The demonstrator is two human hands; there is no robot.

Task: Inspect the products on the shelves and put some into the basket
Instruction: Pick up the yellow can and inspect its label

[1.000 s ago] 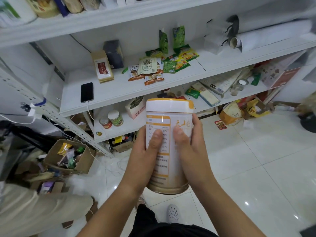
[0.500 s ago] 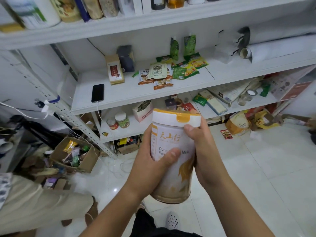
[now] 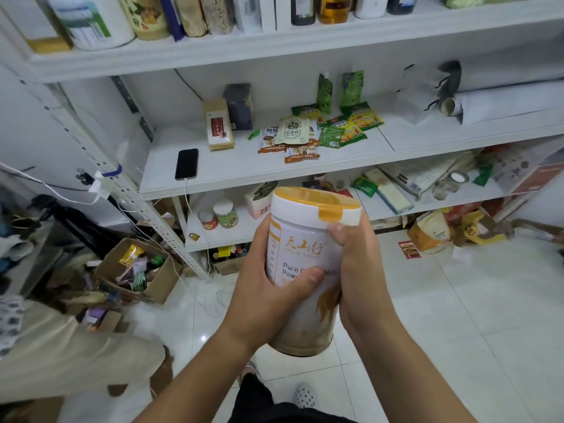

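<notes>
Can [image 3: 305, 270] in both hands, held upright over the floor in front of the shelves [image 3: 274, 172]: it has been turned since a second ago. Then the table of figures on its side faced the camera; now the front label with the brand name and "Pure ... Milk Powder" faces it, and the orange lid tab points forward. The left hand [image 3: 268, 288] wraps the lower body, thumb across the label. The right hand [image 3: 360, 270] grips the other side, thumb hooked just under the lid rim. Both hands have fingers curled round the can.

The turn suggests the inspection of this product is under way, with both faces read. No basket shows in view, so placing the can is not yet done. Snack packets [image 3: 320, 129] and a phone [image 3: 186, 163] lie on the middle shelf.
</notes>
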